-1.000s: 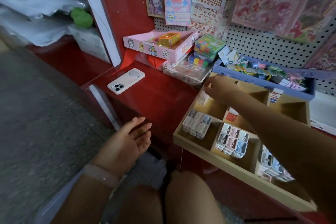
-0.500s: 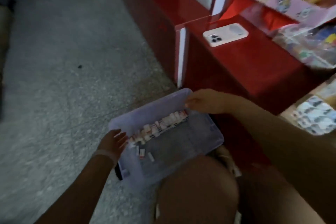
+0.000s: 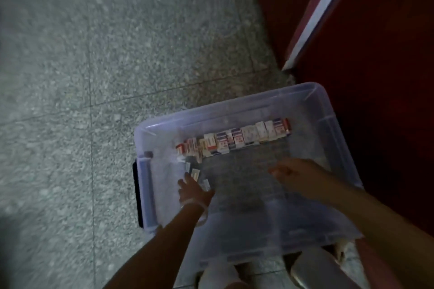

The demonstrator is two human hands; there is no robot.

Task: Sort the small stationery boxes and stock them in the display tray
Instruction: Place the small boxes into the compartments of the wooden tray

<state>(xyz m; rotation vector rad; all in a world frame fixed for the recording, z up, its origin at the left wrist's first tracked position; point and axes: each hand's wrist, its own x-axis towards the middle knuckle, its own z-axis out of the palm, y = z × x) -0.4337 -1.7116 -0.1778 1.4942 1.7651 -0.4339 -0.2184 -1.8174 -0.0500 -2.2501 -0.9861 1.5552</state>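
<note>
1. both hands reach into the clear plastic bin (image 3: pixel 312 101) on the floor; left hand (image 3: pixel 193 191) lies fingers forward at a few loose boxes (image 3: pixel 196 173), right hand (image 3: pixel 290 171) is blurred, so i cannot tell its grip.
2. the row of small stationery boxes (image 3: pixel 234 139) stands along the far wall; a careless sweep could topple it.
3. mixed labels risk missorting.
4. display tray is out of view.
</note>
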